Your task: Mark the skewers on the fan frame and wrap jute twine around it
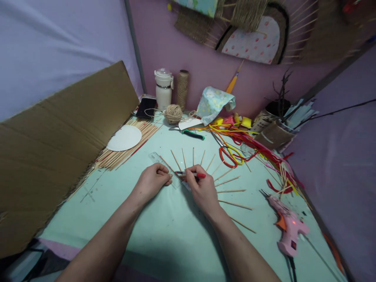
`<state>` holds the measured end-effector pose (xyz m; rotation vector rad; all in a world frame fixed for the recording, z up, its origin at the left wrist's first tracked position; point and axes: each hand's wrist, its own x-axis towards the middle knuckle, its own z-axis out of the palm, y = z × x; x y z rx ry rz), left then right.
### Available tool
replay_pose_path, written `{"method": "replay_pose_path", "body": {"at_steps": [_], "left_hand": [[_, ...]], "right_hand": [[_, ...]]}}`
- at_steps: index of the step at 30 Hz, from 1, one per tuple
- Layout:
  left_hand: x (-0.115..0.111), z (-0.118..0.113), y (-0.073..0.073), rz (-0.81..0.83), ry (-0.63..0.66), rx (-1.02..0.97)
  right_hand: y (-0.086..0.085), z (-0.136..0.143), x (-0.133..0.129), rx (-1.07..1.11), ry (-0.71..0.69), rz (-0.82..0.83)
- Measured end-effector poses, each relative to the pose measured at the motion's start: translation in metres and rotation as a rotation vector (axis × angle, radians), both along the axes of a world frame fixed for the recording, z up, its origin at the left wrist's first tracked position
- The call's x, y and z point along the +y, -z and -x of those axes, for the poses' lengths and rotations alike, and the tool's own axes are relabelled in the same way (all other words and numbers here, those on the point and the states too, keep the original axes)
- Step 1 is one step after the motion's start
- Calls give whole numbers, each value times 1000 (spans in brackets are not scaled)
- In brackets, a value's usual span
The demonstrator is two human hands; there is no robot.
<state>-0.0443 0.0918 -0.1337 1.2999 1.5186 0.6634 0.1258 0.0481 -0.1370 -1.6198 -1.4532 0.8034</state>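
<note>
Right hand (201, 190) clamped on pen (201, 175); left hand (153, 178), fingertips together at ruler (155, 157), left end of fanned sticks (231, 191). Ruler's probably light, stiff, slippery (thin plastic, I'd guess): press mid-length.

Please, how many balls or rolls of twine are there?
2: a twine ball in front, and a tall twine roll upright behind it, beside the white bottle. More could be hidden.
</note>
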Motion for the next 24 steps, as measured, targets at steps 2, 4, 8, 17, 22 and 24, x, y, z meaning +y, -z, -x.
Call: {"method": "replay_pose_path", "body": {"at_steps": [2, 4, 8, 17, 22, 24], "left_hand": [[0, 0, 0, -4, 2, -4], [0, 0, -1, -3, 0, -7], [0, 0, -1, 10, 14, 7], [0, 0, -1, 4, -2, 2], [-1, 0, -1, -18, -33, -49], [-1, 0, 1, -16, -36, -54]], "right_hand": [[-1, 0, 0, -8, 3, 3], [-2, 0, 0, -14, 5, 9], [-3, 0, -1, -16, 5, 19], [-2, -1, 0, 34, 16, 6], [-1, 0, 0, 16, 6, 0], [-1, 0, 0, 10, 2, -1]]}}
